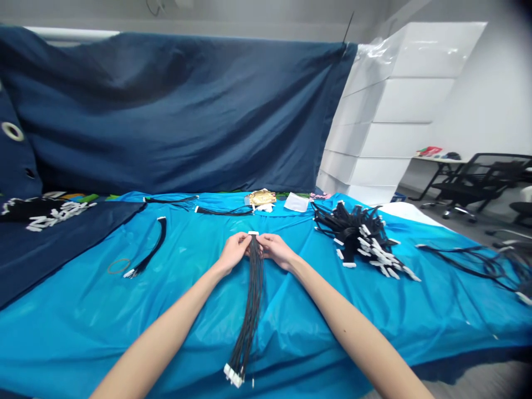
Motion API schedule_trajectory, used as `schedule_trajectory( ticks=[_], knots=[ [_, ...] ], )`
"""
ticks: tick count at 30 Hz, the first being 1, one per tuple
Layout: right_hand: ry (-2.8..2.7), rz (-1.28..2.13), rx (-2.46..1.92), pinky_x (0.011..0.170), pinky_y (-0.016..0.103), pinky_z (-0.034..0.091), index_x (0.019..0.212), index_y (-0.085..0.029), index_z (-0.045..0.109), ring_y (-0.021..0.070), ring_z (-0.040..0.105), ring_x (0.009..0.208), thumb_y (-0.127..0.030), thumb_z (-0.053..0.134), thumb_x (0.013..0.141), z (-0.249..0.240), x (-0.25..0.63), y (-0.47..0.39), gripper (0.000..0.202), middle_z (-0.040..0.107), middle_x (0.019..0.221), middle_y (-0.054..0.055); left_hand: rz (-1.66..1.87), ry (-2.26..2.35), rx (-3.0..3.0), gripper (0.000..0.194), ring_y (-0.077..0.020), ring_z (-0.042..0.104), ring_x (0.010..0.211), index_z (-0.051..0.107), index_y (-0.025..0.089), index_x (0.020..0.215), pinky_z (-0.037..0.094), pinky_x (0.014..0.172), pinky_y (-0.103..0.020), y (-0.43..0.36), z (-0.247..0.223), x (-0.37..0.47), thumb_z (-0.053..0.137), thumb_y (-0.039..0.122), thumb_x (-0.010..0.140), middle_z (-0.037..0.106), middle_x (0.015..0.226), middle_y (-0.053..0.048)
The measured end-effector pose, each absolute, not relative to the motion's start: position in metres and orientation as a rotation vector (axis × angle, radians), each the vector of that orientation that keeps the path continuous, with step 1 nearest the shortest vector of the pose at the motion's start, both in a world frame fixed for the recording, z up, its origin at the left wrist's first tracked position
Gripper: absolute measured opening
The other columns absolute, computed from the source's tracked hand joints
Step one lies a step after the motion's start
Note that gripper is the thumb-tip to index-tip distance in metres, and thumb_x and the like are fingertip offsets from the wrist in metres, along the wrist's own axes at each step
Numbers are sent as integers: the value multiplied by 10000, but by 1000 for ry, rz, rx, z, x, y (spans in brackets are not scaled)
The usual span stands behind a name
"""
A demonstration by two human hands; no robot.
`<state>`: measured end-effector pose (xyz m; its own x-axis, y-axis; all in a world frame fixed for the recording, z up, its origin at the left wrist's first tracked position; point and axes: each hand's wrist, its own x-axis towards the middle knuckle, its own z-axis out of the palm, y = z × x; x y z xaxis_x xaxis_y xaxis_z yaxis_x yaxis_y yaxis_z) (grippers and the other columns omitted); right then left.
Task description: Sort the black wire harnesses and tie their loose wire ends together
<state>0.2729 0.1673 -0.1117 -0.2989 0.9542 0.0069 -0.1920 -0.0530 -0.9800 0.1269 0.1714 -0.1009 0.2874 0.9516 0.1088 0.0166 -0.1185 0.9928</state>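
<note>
A bundle of thin black cables (250, 302) hangs down toward me over the blue cover, with a white connector at its top and several white connectors at its lower end. My left hand (235, 250) pinches the left side of the bundle just under the top connector. From the right, my right hand (275, 249) grips the same spot, fingers closed. The two hands nearly meet at the bundle. A shorter black cable bundle (154, 247) lies to the left, beside a thin rubber band (118, 266).
On the right sits a large pile of black cables (353, 227) with white connectors; loose cables (465, 257) lie beyond it. Another pile (62, 213) is at far left. A gold packet (261, 197) and white bag (296, 202) lie at the back, near white boxes (399, 100).
</note>
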Motion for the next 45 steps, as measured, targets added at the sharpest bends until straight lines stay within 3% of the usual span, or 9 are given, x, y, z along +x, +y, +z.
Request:
schedule_trajectory(
  ticks=[6, 11, 19, 26, 34, 39, 45],
  knots=[
    [-1237, 1489, -937, 542, 235, 475, 732, -143, 490, 90, 536, 584, -529, 654, 628, -109, 264, 164, 432, 533, 646, -16, 1029, 998, 1439, 228, -104, 531, 470, 538, 123, 805, 416, 423, -210, 174, -101, 125, 515, 350, 795, 568, 619, -11],
    [-1135, 1469, -984, 398, 192, 388, 741, -156, 461, 87, 485, 425, -454, 619, 701, -109, 263, 164, 340, 496, 510, -39, 787, 879, 1286, 289, -113, 566, 543, 511, 126, 892, 458, 475, -230, 169, -99, 120, 545, 390, 779, 596, 745, -58],
    [-780, 1272, -1015, 384, 152, 339, 702, -157, 446, 47, 418, 373, -325, 540, 801, -106, 294, 184, 217, 462, 455, -60, 291, 648, 1305, 445, -141, 591, 615, 486, 149, 926, 487, 512, -261, 149, -86, 116, 572, 532, 717, 614, 816, -87],
    [-537, 1174, -1039, 356, 148, 320, 647, -149, 454, 45, 402, 351, -233, 492, 838, -104, 308, 192, 212, 483, 445, -52, -5, 600, 1448, 516, -167, 621, 686, 501, 151, 1067, 486, 545, -252, 145, -74, 108, 714, 349, 641, 642, 895, -104],
    [-284, 1111, -1026, 359, 123, 339, 662, -157, 421, 37, 404, 335, -166, 332, 903, -101, 326, 196, 257, 476, 419, -51, 394, 728, 1549, 367, -135, 556, 795, 593, 108, 925, 462, 703, -257, 162, -91, 103, 719, 250, 612, 595, 892, -66],
    [-209, 1109, -995, 406, 123, 396, 664, -157, 403, 40, 450, 367, -135, 317, 898, -101, 330, 197, 251, 505, 442, -37, 461, 723, 1627, 245, -105, 548, 678, 542, 120, 780, 414, 635, -217, 162, -88, 103, 695, 223, 618, 570, 726, -10],
    [-232, 1113, -971, 435, 127, 429, 636, -149, 418, 50, 498, 406, -116, 315, 888, -101, 329, 196, 274, 532, 453, -10, 534, 821, 1717, 287, -92, 521, 647, 521, 119, 722, 398, 605, -203, 159, -90, 111, 722, 270, 585, 541, 690, 4]
  ],
)
